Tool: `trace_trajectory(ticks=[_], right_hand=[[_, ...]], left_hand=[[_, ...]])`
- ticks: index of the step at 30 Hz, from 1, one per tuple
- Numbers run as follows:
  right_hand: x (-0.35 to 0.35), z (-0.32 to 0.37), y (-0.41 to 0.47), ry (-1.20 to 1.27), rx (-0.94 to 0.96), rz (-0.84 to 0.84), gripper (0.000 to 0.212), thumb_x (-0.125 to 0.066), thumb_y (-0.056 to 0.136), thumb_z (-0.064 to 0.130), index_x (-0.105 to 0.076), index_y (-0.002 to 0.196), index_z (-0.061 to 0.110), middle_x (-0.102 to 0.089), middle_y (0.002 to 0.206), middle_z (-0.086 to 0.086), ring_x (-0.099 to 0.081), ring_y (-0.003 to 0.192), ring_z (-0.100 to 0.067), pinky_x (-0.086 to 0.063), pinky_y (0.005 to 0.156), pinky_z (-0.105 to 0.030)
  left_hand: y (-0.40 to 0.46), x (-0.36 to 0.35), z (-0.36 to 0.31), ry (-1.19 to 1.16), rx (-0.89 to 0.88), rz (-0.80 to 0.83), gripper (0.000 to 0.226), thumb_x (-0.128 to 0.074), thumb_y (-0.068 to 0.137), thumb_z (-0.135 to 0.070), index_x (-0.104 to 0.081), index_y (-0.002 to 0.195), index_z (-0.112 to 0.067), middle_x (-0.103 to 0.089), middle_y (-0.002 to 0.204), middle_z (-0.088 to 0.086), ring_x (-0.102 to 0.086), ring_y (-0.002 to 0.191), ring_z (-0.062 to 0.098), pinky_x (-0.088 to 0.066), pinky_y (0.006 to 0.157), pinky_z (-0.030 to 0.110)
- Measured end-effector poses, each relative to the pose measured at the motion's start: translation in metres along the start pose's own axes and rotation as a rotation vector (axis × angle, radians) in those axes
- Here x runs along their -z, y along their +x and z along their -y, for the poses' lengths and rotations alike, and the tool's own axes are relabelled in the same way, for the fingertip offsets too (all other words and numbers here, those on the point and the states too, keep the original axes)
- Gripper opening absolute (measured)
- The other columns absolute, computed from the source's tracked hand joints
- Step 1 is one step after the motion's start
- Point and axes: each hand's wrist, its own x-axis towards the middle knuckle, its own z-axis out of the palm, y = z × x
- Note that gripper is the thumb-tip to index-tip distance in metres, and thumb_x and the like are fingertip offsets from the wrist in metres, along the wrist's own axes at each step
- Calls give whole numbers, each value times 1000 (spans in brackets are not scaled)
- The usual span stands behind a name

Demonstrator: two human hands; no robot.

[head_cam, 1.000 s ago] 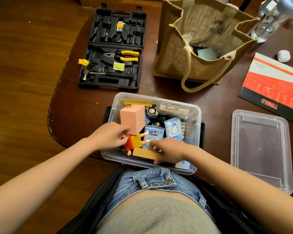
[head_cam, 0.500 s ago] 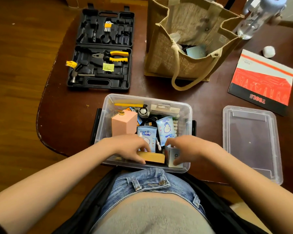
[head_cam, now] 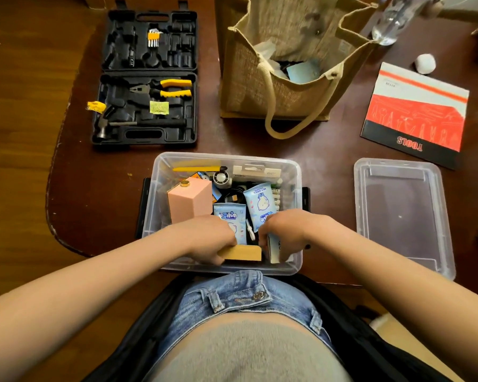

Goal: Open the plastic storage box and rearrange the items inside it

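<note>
Digging in the clear storage box (head_cam: 293, 172) sitting lidless at the table's (head_cam: 329, 150) near edge: left hand (head_cam: 210, 238) gripping a tan block (head_cam: 242, 252), right hand (head_cam: 286, 230) pinching a white carton (head_cam: 274, 248).

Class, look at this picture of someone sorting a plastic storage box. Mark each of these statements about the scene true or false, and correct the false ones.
1. The clear lid lies on the table to the right of the storage box. True.
2. The pink block stands outside the box, beside the tool case. False: it stands inside the box, at its left side.
3. The left hand holds the tan wooden block at the box's near edge. True.
4. The black tool case is closed. False: it lies open, with yellow-handled pliers showing.
5. The right hand rests on the red booklet. False: it grips a white packet inside the box.
</note>
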Motion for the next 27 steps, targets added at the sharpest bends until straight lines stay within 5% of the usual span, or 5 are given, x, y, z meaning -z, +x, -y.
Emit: trace_trajectory(ticks=[10, 17, 27], right_hand=[[2, 4, 6, 125, -61, -67, 40, -79, 67, 48, -66, 98, 26, -65, 100, 6, -58, 91, -17, -40, 60, -26], [8, 2, 4, 175, -75, -47, 31, -76, 72, 39, -70, 97, 22, -68, 100, 3, -61, 94, -18, -50, 70, -30], [13, -6, 7, 288, -62, -41, 20, -72, 79, 34, -68, 92, 20, -66, 103, 2, -59, 95, -16, -49, 73, -28]], left_hand=[[6, 7, -8, 55, 21, 82, 18, -56, 88, -29, -58, 89, -11, -61, 87, 8, -56, 81, 27, -39, 66, 31], [14, 6, -3, 32, 48, 138, 32, -61, 87, -38, -61, 100, -9, -64, 100, 10, -58, 94, 28, -33, 65, 28], [0, -22, 17, -637, 15, 98, 51, -64, 90, -26, -48, 138, -20, -56, 133, -6, -53, 115, 10, -40, 98, 22]])
